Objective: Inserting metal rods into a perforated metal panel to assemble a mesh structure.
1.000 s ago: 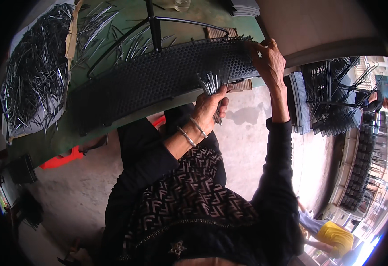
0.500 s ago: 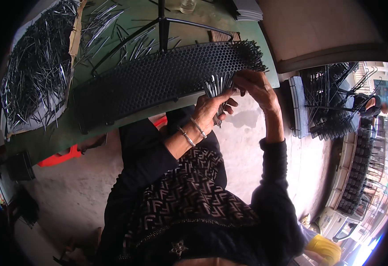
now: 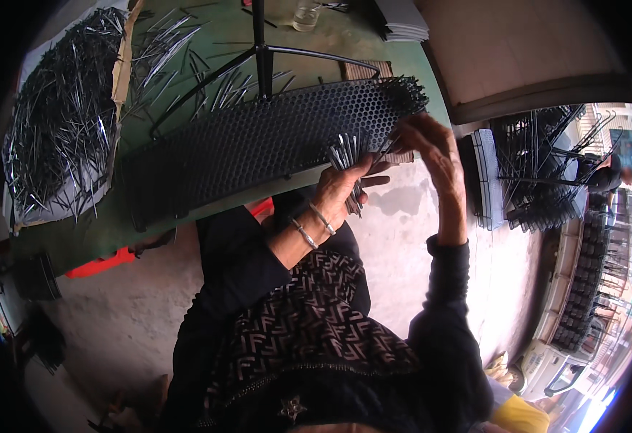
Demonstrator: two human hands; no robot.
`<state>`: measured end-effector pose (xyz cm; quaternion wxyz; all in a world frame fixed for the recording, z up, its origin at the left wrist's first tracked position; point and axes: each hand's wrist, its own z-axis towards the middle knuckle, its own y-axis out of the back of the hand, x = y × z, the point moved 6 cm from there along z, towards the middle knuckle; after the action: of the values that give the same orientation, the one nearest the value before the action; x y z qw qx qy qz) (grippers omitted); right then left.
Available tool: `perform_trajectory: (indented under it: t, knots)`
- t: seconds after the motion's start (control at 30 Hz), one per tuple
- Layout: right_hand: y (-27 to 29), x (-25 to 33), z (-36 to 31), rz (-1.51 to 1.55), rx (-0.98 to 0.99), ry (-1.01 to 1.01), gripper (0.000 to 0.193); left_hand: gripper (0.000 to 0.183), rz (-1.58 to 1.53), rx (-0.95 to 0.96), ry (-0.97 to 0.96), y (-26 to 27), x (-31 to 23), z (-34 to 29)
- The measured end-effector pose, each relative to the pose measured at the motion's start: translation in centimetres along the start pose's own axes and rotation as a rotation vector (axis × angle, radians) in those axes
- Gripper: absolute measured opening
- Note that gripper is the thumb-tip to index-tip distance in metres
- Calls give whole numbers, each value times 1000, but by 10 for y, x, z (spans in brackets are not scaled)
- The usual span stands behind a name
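My left hand (image 3: 339,189) is closed round a bundle of thin black strips (image 3: 345,153), whose shiny ends fan out above the thumb. To its right, my right hand (image 3: 433,148) is raised with thumb and fingers pinched together. A thin dark strip appears to stick out of that pinch towards the bundle; its full length is hard to make out. Just beyond both hands lies a long black panel with honeycomb holes (image 3: 258,137), along the table's near edge. Many short black strips (image 3: 404,94) stand packed in the holes at its right end.
A large open carton (image 3: 121,72) heaped with loose black strips (image 3: 63,123) sits on the green table (image 3: 179,115) at left. Black metal legs (image 3: 264,72) rise behind the panel. A glass jar (image 3: 306,16) stands at the back. Black racks (image 3: 536,166) stand at right.
My right hand has drawn slightly away to the right from the bundle. My left hand still grips the strips. The table scene sits a little lower in view.
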<state>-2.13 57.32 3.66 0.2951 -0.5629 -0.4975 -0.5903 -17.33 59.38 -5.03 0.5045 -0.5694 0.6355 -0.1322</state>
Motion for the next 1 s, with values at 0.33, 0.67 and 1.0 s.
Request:
perform_trajectory:
  t: [0.33,0.67,1.0]
  knots:
    - [46,-1,28,-284,-645,305,13,27,-58,-63,64,5,25,8]
    - [50,-5,34,-450,-611,330,14,28,-67,-124,81,5,24,2]
    - [35,-4,44,-814,-602,291,15,23,26,-127,29,5,16,0]
